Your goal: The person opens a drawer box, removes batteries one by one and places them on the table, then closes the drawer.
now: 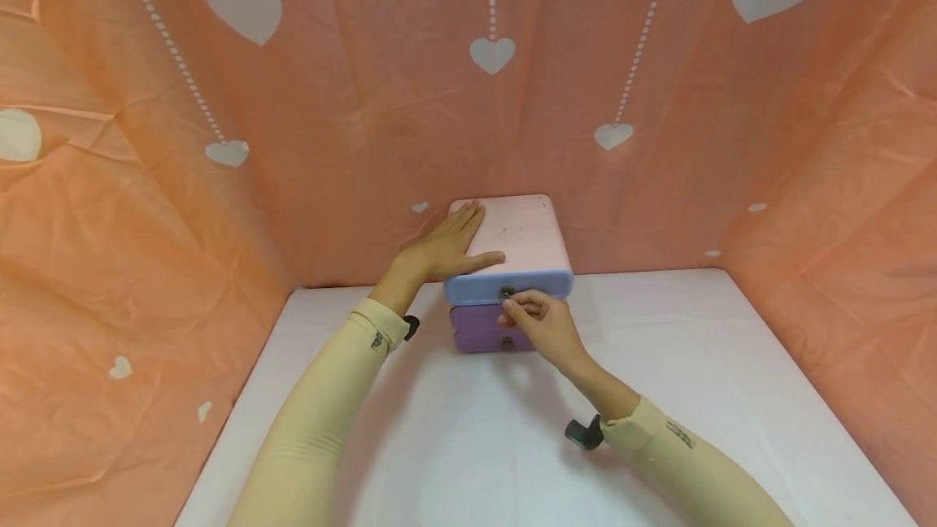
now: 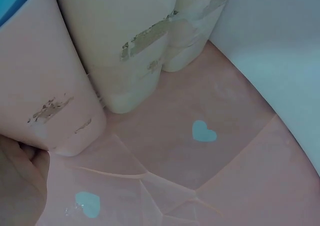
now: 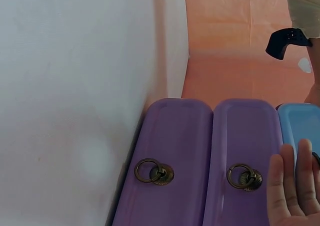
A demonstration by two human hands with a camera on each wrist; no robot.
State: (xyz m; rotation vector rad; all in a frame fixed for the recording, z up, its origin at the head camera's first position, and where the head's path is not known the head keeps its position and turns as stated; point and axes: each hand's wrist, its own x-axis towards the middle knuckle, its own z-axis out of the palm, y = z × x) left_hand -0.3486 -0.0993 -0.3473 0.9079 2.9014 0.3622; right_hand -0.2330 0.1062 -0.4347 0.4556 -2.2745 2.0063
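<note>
A small drawer cabinet with a pink top (image 1: 523, 230) stands against the back curtain. Its uppermost drawer has a blue front (image 1: 472, 289), right at the pink top's front edge. My left hand (image 1: 446, 250) lies spread on the pink top, thumb along its front edge; in the left wrist view part of that hand (image 2: 20, 186) is beside the cabinet's pink side (image 2: 50, 80). With thumb and index finger, my right hand (image 1: 545, 324) pinches the ring pull (image 1: 503, 298) on the blue drawer. The right wrist view shows my right hand's fingers (image 3: 295, 191) partly covering the blue front (image 3: 302, 123).
Below the blue drawer are two purple drawers (image 3: 180, 131), each with a hanging brass ring pull (image 3: 147, 170). Cream cabinet sides (image 2: 120, 35) carry scuffed tape marks. The white table (image 1: 439, 446) is bordered by an orange curtain (image 1: 381, 104) with white hearts.
</note>
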